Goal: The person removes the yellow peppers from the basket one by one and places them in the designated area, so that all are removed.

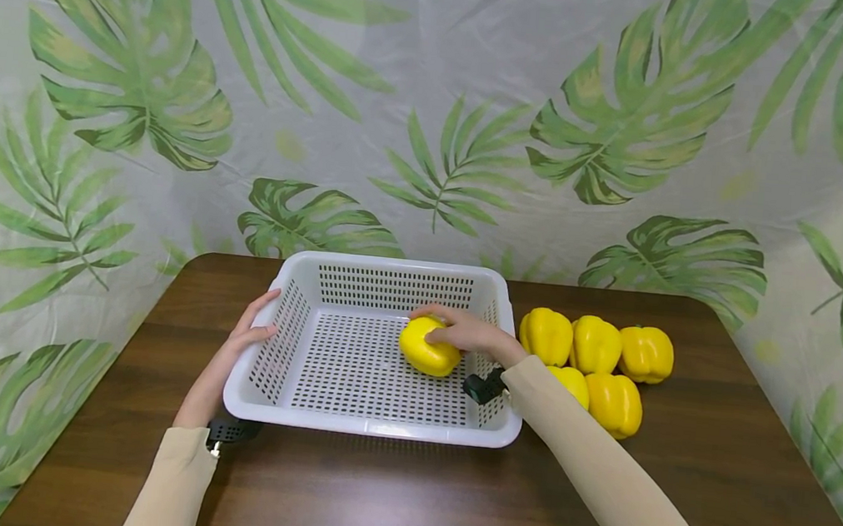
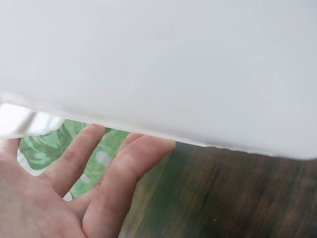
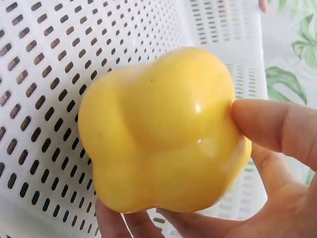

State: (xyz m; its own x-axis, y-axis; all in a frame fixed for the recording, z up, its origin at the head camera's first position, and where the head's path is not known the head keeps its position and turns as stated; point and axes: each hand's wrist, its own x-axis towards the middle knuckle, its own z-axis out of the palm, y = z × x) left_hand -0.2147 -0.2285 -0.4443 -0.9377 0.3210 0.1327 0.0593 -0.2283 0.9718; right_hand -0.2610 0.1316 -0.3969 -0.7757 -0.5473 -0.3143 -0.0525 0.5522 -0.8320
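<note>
Inside the white plastic basket (image 1: 369,427), my right hand (image 1: 464,332) grips a yellow bell pepper (image 1: 431,347) toward the basket's right part. In the right wrist view, the thumb presses one side of the bell pepper (image 3: 158,134) and the other fingers reach round beneath it. Whether the pepper touches the perforated floor (image 3: 54,89) cannot be told. My left hand (image 1: 249,327) is at the basket's left side, its thumb and a finger touching the rim. The left wrist view has the fingers (image 2: 116,188) fairly straight against the white edge (image 2: 163,134).
Several yellow bell peppers (image 1: 596,345) lie close together on the brown wooden table (image 1: 706,455), right of the basket, some partly behind my right sleeve (image 1: 584,469). A leaf-patterned cloth (image 1: 477,59) hangs behind the table.
</note>
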